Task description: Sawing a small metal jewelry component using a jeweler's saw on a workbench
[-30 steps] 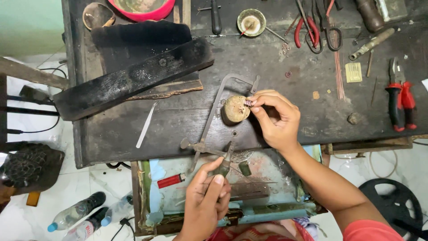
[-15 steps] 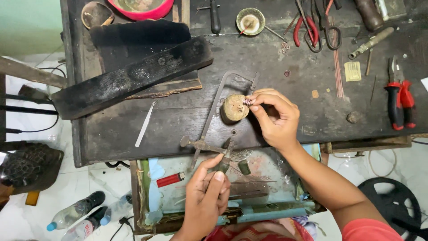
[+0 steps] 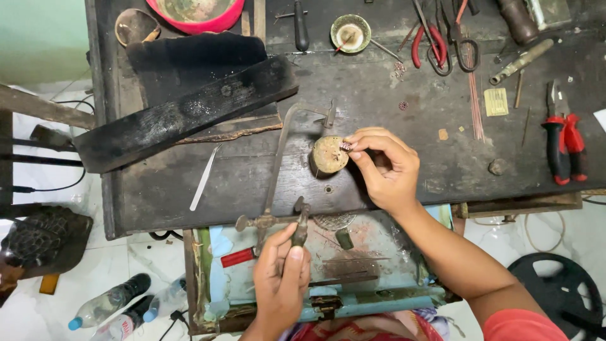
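1. Head view looks straight down on a dark, scarred bench (image 3: 404, 126) with an open drawer (image 3: 379, 252) under its near edge.
2. Black slab (image 3: 189, 113) lies slanted across the bench's left part; a pink bowl (image 3: 196, 9) sits at the top edge above it.
3. Right forearm comes up from the lower right corner, wrist bent, and the right hand (image 3: 385, 167) rests on the bench near its front edge.
4. Its thumb and forefinger are pinched narrow on a tiny piece (image 3: 346, 146), pressed against the top of a round wooden peg (image 3: 329, 154); the other fingers curl loosely behind.
5. Left hand (image 3: 281, 278) rises from the bottom edge over the drawer, fingers closed around the dark handle (image 3: 300, 230) of a saw (image 3: 278, 170), thumb laid up along it.
6. Saw frame runs up from the handle and bends right above the peg; its far end sits just beside the pinched piece. The blade is too thin to make out.
7. Red-handled pliers (image 3: 565, 148) lie at the right edge, well apart from both hands; red-handled cutters (image 3: 426, 44) and scissors (image 3: 464, 44) lie along the top.
8. Small round dish (image 3: 350, 33) stands at top centre.
9. Small yellowish square card (image 3: 496, 101) lies flat right of centre, beside thin red wires (image 3: 475, 101).
10. Metal strip (image 3: 205, 177) lies slanted left of the saw.
11. Small red rectangular tab (image 3: 238, 257) lies in the drawer, left of the left hand.
12. Plastic bottles (image 3: 113, 306) lie on the floor at lower left.
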